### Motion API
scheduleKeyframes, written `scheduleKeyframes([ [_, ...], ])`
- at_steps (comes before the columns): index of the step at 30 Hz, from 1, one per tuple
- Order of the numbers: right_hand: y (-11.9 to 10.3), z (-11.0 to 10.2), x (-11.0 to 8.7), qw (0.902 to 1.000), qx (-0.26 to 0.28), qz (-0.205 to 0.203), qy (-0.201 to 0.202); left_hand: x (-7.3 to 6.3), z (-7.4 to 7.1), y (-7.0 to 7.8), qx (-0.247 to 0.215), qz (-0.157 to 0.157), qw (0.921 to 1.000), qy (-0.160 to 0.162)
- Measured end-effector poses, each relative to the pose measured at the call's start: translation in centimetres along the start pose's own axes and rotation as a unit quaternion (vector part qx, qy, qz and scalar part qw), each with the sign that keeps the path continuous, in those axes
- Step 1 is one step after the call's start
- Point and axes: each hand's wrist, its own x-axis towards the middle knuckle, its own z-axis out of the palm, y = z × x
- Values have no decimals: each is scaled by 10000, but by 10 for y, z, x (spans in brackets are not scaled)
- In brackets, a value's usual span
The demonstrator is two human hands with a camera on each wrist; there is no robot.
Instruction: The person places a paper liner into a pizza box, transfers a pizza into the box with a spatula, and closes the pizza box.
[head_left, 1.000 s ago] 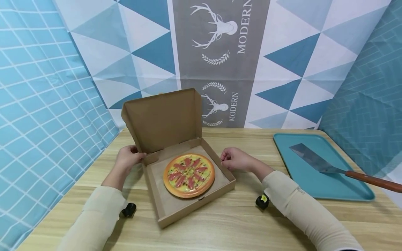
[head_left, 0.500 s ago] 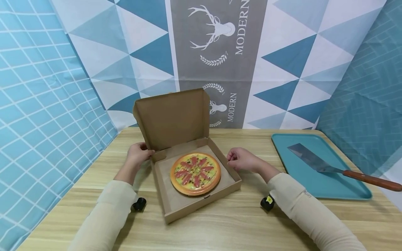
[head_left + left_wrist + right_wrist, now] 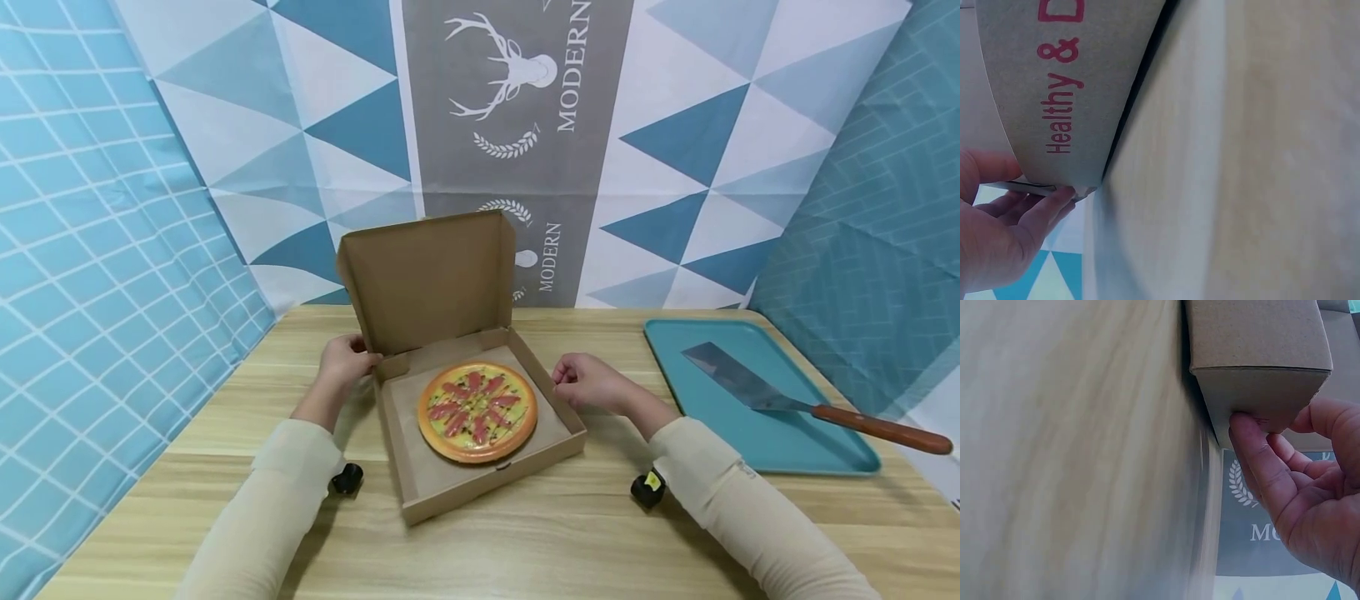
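An open cardboard pizza box (image 3: 491, 483) sits at an angle on the table, its lid (image 3: 435, 283) standing up at the back. Inside lies a round pizza (image 3: 477, 412) with red strips on a yellow top. At the back left corner, my left hand (image 3: 345, 367) grips the side wall (image 3: 1079, 125), thumb inside and fingers outside in the left wrist view. On the opposite side, my right hand (image 3: 592, 383) pinches the right wall; in the right wrist view its fingers (image 3: 1260, 453) press the outer face and the thumb is over the top edge.
A blue-green tray (image 3: 795, 450) lies at the right of the table. On it rests a metal spatula (image 3: 731, 375), whose wooden handle (image 3: 885, 427) reaches past the tray's right edge. Patterned cloths hang behind and on both sides. Each wrist wears a small black camera (image 3: 347, 479).
Both hands have moved the box to the right across the table, with the pizza inside. Their hold and the upright lid look the same; the head view has shifted slightly.
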Motion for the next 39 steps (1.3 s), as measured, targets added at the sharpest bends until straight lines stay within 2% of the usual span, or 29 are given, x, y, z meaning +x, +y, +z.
scheduleKeyframes([
  [7,4,-6,-6,9998,-78,93,128,10,12,3,83,41,9999,-119],
  [14,8,-13,-17,9993,-126,255,255,24,25,8,-84,161,9989,-430],
  [20,11,-16,-23,9989,154,362,257,32,35,14,-52,406,9977,-546],
  [28,11,-19,-29,9982,353,438,186,37,43,20,-31,334,9973,-661],
  [34,5,-26,-23,9976,321,596,149,39,44,22,-43,266,9969,-737],
  [36,1,-30,-16,9965,321,703,313,40,45,23,-135,266,9967,-759],
  [39,-1,-34,-3,9936,230,782,776,42,48,24,-245,256,9960,-818],
])
